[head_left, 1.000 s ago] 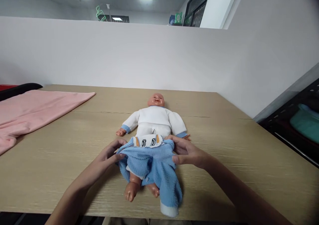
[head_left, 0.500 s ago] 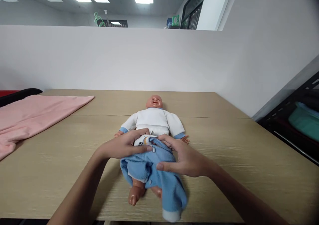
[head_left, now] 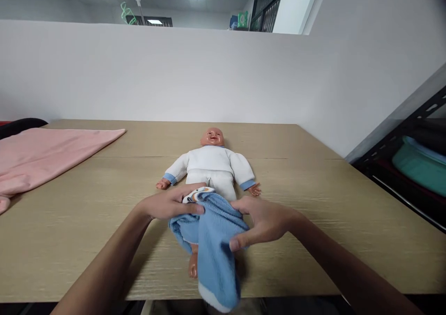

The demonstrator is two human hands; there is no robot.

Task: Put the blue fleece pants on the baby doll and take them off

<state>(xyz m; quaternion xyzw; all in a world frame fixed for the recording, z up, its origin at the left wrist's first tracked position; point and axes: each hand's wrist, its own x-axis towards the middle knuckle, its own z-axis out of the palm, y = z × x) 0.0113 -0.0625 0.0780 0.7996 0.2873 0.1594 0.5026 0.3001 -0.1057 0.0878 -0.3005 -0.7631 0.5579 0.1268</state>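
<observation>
A baby doll in a white top with blue cuffs and white bottoms lies on its back, head away from me. Over its lower legs is a blue fleece baby garment with a printed white lining and a white-cuffed tube hanging toward the table's front edge. My left hand grips the garment's upper left edge, thumb on top and fingers underneath. Along its right side my right hand holds the cloth, thumb in front, other fingers partly hidden. One bare doll foot shows below the cloth; the other is hidden.
A pink cloth is spread on the left of the wooden table. Behind the table stands a white partition. At right, a black rack holds folded green fabric.
The garment's white-cuffed tube has swung left, covering more of the doll's legs. The garment sits lower, exposing more of the white bottoms. The camera view has tilted down slightly.
</observation>
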